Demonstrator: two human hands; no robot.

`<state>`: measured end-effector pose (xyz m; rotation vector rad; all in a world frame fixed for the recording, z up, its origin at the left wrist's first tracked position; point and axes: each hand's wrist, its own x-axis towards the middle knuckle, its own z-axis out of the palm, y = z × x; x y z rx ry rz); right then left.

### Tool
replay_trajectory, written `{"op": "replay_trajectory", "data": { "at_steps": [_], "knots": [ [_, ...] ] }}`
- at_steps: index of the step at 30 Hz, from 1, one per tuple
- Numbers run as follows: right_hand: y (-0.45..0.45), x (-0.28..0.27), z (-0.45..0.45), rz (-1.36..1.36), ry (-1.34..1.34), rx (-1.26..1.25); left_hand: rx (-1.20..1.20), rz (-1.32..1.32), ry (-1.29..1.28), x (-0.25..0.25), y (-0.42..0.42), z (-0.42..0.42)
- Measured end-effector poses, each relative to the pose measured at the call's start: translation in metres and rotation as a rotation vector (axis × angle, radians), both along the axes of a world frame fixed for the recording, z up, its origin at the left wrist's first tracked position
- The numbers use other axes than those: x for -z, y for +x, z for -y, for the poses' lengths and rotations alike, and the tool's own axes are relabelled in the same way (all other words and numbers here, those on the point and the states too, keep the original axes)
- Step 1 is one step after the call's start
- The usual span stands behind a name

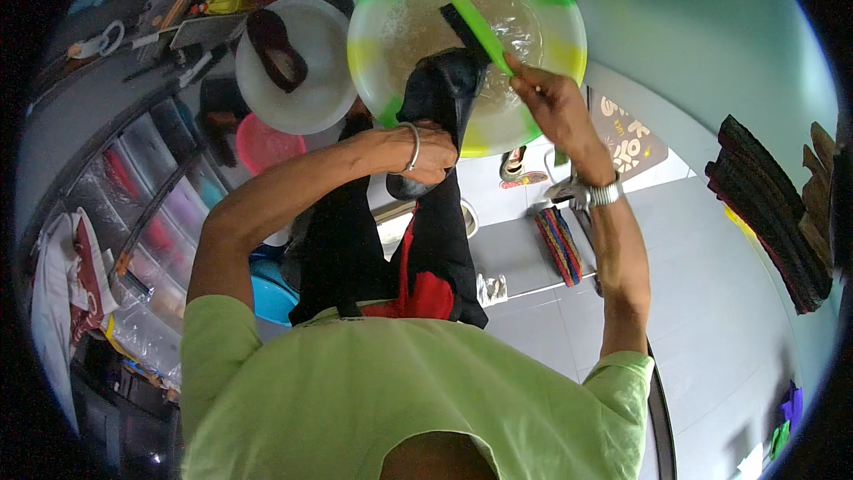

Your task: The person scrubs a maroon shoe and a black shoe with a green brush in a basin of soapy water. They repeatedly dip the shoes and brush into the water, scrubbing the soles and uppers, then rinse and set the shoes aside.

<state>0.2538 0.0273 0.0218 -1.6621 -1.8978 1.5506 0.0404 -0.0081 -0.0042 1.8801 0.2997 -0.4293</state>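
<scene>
A black shoe (443,90) is held by my left hand (430,153), which wears a metal bangle and grips it near the heel. The toe end reaches over a large basin (363,57) patterned in white, green and yellow, holding murky, sudsy water. In my right hand (550,103) is the handle of a bright green brush (481,30) with dark bristles. The bristles sit close above the shoe's toe; whether they touch it I cannot tell. A dark, shoe-shaped piece (276,50) lies on a whitish round lid or basin (320,103) to the left.
A pink basin (270,143) and a blue basin (273,293) stand at the left. Transparent storage boxes (143,193) line the left side. A striped woven cloth (558,247) and a shoe (513,163) lie on the floor at the right. Dark mats (766,207) hang by the right wall.
</scene>
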Motion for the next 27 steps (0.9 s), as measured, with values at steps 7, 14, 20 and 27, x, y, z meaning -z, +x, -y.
{"op": "replay_trajectory", "data": {
  "at_steps": [7,14,20,27],
  "knots": [
    [0.031,0.114,0.009,0.227,0.07,0.143,-0.137,-0.096,0.091,0.019,-0.016,0.003],
    [0.023,0.054,0.048,-0.01,-0.124,0.25,-0.085,-0.123,0.092,0.009,-0.025,-0.015],
    [0.01,-0.051,0.037,-0.111,-0.063,0.13,-0.064,-0.051,0.186,0.027,-0.03,-0.009],
    [0.005,0.013,-0.011,0.035,-0.084,-0.003,-0.093,0.051,0.088,0.022,-0.019,0.006]
  ]
}}
